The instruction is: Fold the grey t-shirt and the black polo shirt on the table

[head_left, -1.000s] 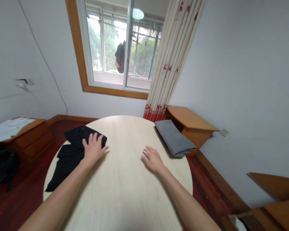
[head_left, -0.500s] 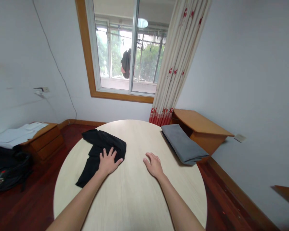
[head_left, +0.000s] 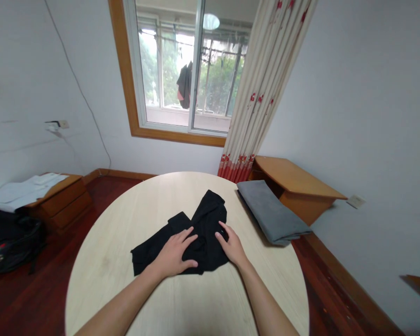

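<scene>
A crumpled black garment [head_left: 210,228] lies on the round pale table [head_left: 126,210], in front of me near the middle. My left hand [head_left: 175,254] rests flat on its left part with the fingers spread. At the garment's right edge is my right hand [head_left: 231,245], its thumb and fingers apart and touching the cloth. Neither hand grips anything. A folded grey cloth [head_left: 271,212] lies at the table's right edge, to the right of my right hand.
Behind the table's right side stands a wooden desk [head_left: 297,179]. A small wooden cabinet [head_left: 65,200] with papers on top is at the left, beside a black bag [head_left: 14,242] on the floor. A curtain [head_left: 259,98] hangs by the window.
The black garment has moved right and turned, from the table's left side to its middle. My left hand moved right and slightly down with it. My right hand now touches the garment.
</scene>
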### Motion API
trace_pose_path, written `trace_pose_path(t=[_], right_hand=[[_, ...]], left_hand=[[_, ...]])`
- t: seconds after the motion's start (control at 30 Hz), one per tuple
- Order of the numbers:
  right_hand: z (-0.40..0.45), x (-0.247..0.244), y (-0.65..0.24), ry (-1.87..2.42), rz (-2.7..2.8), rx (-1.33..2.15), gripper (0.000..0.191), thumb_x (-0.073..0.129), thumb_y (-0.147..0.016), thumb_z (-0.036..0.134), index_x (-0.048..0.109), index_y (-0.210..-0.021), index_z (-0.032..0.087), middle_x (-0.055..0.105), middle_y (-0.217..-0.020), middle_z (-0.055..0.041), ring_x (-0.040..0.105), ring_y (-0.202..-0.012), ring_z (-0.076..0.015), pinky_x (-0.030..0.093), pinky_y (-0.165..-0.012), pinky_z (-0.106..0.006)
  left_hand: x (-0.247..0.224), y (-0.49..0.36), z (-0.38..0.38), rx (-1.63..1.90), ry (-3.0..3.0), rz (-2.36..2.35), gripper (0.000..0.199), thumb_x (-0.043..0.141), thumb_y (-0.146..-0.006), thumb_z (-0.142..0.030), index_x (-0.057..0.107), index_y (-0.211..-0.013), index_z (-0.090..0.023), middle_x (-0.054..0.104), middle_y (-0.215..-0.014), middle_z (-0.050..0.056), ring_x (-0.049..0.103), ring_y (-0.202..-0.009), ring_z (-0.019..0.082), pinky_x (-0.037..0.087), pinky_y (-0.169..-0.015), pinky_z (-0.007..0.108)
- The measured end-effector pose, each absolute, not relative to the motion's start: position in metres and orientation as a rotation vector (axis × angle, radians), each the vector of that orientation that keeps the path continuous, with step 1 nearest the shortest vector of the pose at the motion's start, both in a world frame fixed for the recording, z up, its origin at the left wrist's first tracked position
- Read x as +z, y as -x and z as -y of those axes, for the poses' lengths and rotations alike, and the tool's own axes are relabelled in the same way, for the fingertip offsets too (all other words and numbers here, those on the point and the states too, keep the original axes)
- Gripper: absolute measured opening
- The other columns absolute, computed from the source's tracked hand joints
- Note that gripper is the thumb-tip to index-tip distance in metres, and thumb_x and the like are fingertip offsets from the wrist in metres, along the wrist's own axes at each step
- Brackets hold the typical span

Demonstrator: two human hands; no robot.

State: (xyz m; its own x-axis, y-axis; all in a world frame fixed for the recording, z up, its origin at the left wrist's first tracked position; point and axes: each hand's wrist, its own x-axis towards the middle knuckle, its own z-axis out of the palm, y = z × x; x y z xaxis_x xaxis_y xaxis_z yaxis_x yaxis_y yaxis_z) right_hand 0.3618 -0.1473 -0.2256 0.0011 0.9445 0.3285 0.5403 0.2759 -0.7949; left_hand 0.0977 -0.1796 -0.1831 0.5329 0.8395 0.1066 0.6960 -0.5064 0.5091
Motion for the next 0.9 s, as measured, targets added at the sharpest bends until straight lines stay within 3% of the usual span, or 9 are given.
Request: trace_pose_path(t=[0.07, 0.23, 0.33, 0.5, 0.6, 0.73, 0.8, 0.9], right_hand=[[0.147, -0.225, -0.361, 1.390, 1.687, 0.542, 0.049, 0.056, -0.089, 0.047, 0.059, -0.131, 0.022, 0.064, -0.129, -0.0122, 0.058, -0.122, -0.0286, 0.042, -0.108, -0.049], [0.149, -0.223, -0.359, 1.354, 1.765, 0.471, 0.030, 0.056, -0.089, 0.040, 0.067, -0.111, 0.023, 0.067, -0.114, -0.0097, 0.061, -0.111, -0.0270, 0.046, -0.101, -0.045], [0.149, -0.222, -0.358, 1.357, 1.812, 0.438, 0.019, 0.057, -0.087, 0.036, 0.069, -0.095, 0.024, 0.068, -0.101, -0.0077, 0.062, -0.102, -0.0270, 0.048, -0.095, -0.045], [0.151, -0.221, -0.356, 1.366, 1.798, 0.450, 0.017, 0.055, -0.086, 0.034, 0.068, -0.090, 0.024, 0.069, -0.096, -0.0071, 0.063, -0.096, -0.0271, 0.049, -0.091, -0.045], [0.152, -0.224, -0.358, 1.356, 1.744, 0.473, 0.022, 0.052, -0.085, 0.032, 0.069, -0.095, 0.023, 0.070, -0.098, -0.0078, 0.064, -0.096, -0.0266, 0.050, -0.092, -0.044], [0.154, -0.232, -0.363, 1.292, 1.657, 0.635, 0.038, 0.043, -0.080, 0.022, 0.066, -0.111, 0.021, 0.070, -0.099, -0.0067, 0.066, -0.098, -0.0229, 0.050, -0.096, -0.042], [0.155, -0.235, -0.362, 1.270, 1.645, 0.680, 0.044, 0.045, -0.078, 0.022, 0.062, -0.118, 0.020, 0.069, -0.102, -0.0071, 0.066, -0.101, -0.0220, 0.050, -0.099, -0.040], [0.158, -0.238, -0.353, 1.365, 1.670, 0.536, 0.053, 0.054, -0.077, 0.028, 0.056, -0.130, 0.019, 0.065, -0.121, -0.0108, 0.062, -0.112, -0.0249, 0.046, -0.104, -0.043]], left_hand=[[-0.181, -0.099, 0.182, 0.482, -2.345, -1.455, 0.082, 0.071, -0.077, -0.056, 0.043, -0.148, -0.028, 0.031, -0.161, 0.011, 0.037, -0.141, 0.035, 0.032, -0.111, 0.051], [-0.175, -0.095, 0.181, 0.444, -2.336, -1.665, 0.073, 0.064, -0.083, -0.058, 0.050, -0.143, -0.019, 0.060, -0.133, 0.015, 0.054, -0.120, 0.033, 0.042, -0.099, 0.041], [-0.171, -0.092, 0.180, 0.428, -2.259, -1.664, 0.063, 0.063, -0.084, -0.055, 0.056, -0.137, -0.023, 0.066, -0.125, 0.011, 0.061, -0.112, 0.031, 0.044, -0.094, 0.038], [-0.165, -0.095, 0.196, 0.329, -2.173, -1.675, 0.043, 0.060, -0.086, -0.049, 0.066, -0.117, -0.020, 0.073, -0.106, 0.014, 0.067, -0.103, 0.035, 0.046, -0.088, 0.041], [-0.166, -0.097, 0.218, 0.254, -2.082, -1.430, 0.036, 0.060, -0.084, -0.052, 0.067, -0.100, -0.020, 0.073, -0.090, 0.011, 0.070, -0.089, 0.032, 0.049, -0.077, 0.039], [-0.172, -0.097, 0.231, -0.065, -1.576, -0.825, 0.055, 0.055, -0.078, -0.075, 0.061, -0.089, -0.021, 0.070, -0.076, 0.005, 0.068, -0.063, 0.022, 0.049, -0.060, 0.031], [-0.174, -0.099, 0.223, 0.039, -1.517, -0.890, 0.058, 0.047, -0.082, -0.076, 0.059, -0.091, -0.019, 0.070, -0.077, 0.005, 0.067, -0.060, 0.019, 0.047, -0.057, 0.029], [-0.174, -0.106, 0.199, 0.468, -1.755, -1.379, 0.044, 0.047, -0.091, -0.058, 0.060, -0.104, -0.019, 0.071, -0.089, 0.006, 0.068, -0.075, 0.019, 0.048, -0.068, 0.029]])
